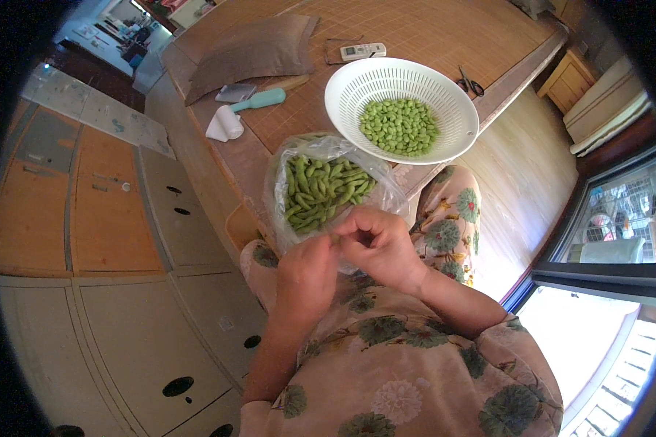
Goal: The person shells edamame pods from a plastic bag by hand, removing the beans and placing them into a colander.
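Floral top (408, 364), closed right-hand grip (392, 251) against left hand (308, 268)

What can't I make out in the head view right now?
Head view: what, if anything, the left hand and right hand pinch; their own fingers mostly cover it.
Head view: what lies beneath the green pods in the plastic bag; upper pods hide it.
Head view: the remote control's markings; too small.
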Demonstrator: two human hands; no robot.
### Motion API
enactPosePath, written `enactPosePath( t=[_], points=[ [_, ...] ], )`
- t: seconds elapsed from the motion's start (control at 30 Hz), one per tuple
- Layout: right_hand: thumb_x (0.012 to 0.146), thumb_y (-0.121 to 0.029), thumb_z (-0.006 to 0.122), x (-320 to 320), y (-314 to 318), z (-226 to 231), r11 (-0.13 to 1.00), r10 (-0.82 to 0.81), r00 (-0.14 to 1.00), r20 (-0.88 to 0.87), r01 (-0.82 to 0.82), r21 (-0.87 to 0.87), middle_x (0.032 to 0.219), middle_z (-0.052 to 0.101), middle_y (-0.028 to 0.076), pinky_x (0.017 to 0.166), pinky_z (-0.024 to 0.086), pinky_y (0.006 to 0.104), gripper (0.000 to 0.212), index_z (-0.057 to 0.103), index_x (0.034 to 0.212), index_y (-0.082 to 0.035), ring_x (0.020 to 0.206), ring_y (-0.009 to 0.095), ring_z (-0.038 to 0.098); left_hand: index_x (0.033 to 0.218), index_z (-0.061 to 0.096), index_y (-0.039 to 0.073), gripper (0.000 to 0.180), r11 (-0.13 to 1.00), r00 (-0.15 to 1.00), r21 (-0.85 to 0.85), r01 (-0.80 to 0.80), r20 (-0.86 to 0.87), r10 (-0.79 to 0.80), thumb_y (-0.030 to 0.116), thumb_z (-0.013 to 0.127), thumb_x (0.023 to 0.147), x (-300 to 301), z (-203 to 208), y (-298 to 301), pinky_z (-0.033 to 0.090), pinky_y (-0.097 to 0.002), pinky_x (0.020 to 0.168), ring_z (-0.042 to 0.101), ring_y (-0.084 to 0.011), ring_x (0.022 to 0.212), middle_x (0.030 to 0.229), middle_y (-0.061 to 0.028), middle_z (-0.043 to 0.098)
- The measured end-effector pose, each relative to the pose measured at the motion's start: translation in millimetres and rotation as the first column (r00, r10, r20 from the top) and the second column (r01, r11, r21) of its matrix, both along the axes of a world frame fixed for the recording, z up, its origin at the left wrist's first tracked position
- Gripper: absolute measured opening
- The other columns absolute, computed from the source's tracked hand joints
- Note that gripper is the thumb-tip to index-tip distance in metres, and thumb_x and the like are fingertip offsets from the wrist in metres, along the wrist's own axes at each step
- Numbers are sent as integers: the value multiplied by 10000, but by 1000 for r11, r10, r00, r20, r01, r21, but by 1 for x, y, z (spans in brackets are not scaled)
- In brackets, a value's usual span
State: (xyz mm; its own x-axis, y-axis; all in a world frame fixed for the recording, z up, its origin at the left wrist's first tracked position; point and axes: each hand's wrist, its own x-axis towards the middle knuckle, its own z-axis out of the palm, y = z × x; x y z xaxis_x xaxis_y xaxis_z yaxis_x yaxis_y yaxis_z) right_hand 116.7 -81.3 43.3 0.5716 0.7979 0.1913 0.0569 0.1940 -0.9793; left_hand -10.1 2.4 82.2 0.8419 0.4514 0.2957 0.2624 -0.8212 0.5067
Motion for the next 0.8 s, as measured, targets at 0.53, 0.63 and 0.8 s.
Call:
enactPosePath(
  t=[0.53,0.63,0.8],
  points=[
    [795,2,648,0,2,-2,992,122,963,-240,-107,73,718,574,-10,561,401,204,39,666,829,-6,664,34,502,920,597,-5,185,843,990,-536,-43,90,108,159,518,952,-5,5,-4,378,-253,554,505,-139,583,661,-39,550],
    [812,20,633,2,1,2,983,180,937,-300,-163,83,740,591,-12,579,419,205,54,660,856,4,668,40,517,902,586,-16,234,625,989,-780,-25,72,130,185,489,972,-6,4,0,334,-233,524,430,-73,572,656,13,502],
    [843,36,604,7,1,5,950,312,860,-404,-280,138,823,647,26,654,482,221,83,639,916,20,750,64,588,899,573,-8,245,400,988,-917,-1,59,139,193,459,980,-8,-5,8,319,-239,509,410,-90,545,634,-8,486]
  ],
)
